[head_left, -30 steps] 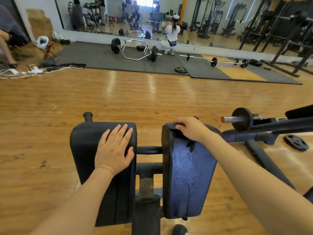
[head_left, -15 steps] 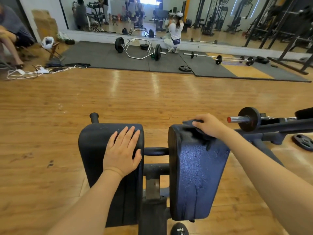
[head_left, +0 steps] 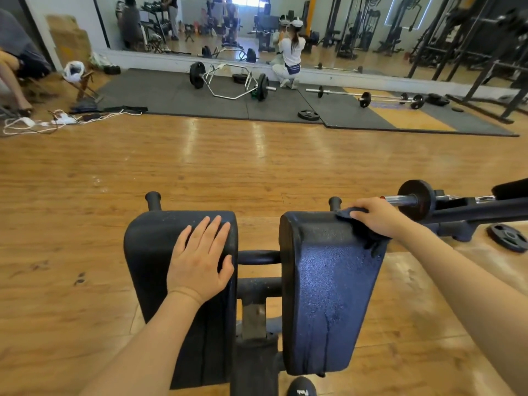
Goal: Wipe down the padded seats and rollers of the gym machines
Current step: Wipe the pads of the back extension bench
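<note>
Black vinyl right pad (head_left: pixel 328 295), cracked, upper far corner under dark cloth (head_left: pixel 363 227) gripped in right hand (head_left: pixel 377 217). Left hand (head_left: pixel 200 258) flat, fingers straight, bracing left pad (head_left: pixel 160 252). Advised: firm overlapping strokes downward, covering cracks and edges.

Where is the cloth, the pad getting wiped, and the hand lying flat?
cloth (head_left: pixel 360 227), head view, dark fold beside the knuckles.
right pad (head_left: pixel 328 295), head view, middle of its shiny face.
left hand (head_left: pixel 200 258), head view, back of the hand.
</note>
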`<state>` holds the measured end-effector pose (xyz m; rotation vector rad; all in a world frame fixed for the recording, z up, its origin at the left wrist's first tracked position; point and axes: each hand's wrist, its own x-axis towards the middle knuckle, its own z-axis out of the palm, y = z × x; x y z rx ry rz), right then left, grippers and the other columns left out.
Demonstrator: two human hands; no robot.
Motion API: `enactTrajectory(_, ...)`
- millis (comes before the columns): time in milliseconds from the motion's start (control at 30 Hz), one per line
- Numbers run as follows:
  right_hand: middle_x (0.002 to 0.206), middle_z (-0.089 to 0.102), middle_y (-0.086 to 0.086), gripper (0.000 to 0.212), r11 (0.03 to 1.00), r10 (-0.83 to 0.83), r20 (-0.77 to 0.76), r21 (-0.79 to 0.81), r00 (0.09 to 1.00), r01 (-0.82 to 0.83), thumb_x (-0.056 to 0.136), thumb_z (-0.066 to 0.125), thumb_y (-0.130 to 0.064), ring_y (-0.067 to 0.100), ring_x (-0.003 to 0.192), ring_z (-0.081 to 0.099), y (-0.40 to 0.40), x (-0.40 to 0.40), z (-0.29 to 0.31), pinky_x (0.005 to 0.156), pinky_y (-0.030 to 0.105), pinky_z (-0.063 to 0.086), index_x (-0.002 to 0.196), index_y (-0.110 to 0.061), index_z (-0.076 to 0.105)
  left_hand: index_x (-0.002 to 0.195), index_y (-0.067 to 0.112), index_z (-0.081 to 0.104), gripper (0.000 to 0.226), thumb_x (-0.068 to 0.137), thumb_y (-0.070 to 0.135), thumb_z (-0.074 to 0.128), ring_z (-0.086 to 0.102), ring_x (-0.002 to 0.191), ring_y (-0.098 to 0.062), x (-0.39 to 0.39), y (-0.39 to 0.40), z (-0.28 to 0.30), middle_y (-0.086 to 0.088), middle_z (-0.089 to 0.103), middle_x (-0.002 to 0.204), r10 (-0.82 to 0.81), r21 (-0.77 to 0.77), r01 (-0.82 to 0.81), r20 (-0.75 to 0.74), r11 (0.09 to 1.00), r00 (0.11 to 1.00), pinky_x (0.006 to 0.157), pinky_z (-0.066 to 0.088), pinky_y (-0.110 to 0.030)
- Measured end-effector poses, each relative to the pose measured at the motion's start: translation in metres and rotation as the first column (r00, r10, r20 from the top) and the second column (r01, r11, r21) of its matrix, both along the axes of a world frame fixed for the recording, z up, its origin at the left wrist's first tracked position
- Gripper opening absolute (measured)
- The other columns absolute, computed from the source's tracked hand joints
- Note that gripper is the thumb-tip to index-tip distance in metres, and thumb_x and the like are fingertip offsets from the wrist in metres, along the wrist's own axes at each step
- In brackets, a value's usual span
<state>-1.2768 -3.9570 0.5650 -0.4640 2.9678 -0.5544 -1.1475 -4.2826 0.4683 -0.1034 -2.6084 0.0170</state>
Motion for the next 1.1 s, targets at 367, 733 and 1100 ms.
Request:
enactTrajectory(367,0.105,0.065,0.006,0.023,0.991,0.133,0.09,0.012,0.987,-0.135,0.093,0.053,-0.02,0.022,0.101,0.056,-0.06,-0.028,-0.017,0.086,0.031,0.041,0.109,-0.008,0.065,0.134,0.009,0.048,0.058,0.083,0.035,0.039,0.037,0.13,-0.025,0.0,0.0,0.0,-0.012,0.051,0.137,0.013,-0.016,-0.013,0.0,1.0,1.0,0.11,0.021,-0.042)
enactTrajectory(733,0.1,0.067,0.012,0.02,0.993,0.111,0.084,-0.039,0.99,-0.108,0.093,0.054,-0.013,0.022,0.095,0.057,-0.047,-0.033,-0.004,0.075,0.028,0.037,0.104,-0.003,0.066,0.132,0.007,0.05,0.057,0.083,0.033,0.04,0.039,0.129,-0.026,0.0,0.001,-0.001,-0.013,0.053,0.135,0.021,-0.025,-0.021,-0.032,0.999,0.999,0.109,0.023,-0.044)
enactTrajectory(1100,0.101,0.064,0.004,0.022,0.989,-0.123,0.135,-0.065,0.983,0.132,0.088,0.062,-0.015,0.016,0.095,0.053,-0.003,-0.034,-0.01,0.074,0.022,0.033,0.109,-0.01,0.068,0.132,0.007,0.05,0.057,0.082,0.033,0.039,0.038,0.129,-0.026,0.001,0.002,0.0,-0.014,0.052,0.136,0.018,-0.023,-0.018,-0.024,1.0,1.0,0.108,0.024,-0.044)
